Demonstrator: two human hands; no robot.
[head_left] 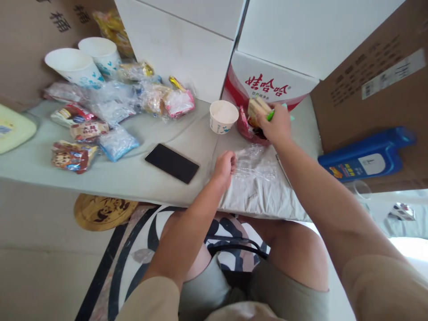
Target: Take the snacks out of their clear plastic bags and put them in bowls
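Note:
My left hand [224, 167] is closed on the edge of a clear plastic bag [257, 166] that lies flat on the pale table [140, 174]. Farther back, my right hand [277, 126] grips a tan wrapped snack [257, 109] with a green tip showing at the fingers, held over a red snack packet [246, 128]. A white paper cup [223, 117] stands just left of that hand. A black phone [172, 162] lies face down left of my left hand.
Several snack packets [100, 116] and two paper cups [85, 62] crowd the table's left. White and red cartons [267, 80] and brown cardboard [368, 80] wall the back. A blue bottle [368, 158] lies at right. My knees sit under the table's front edge.

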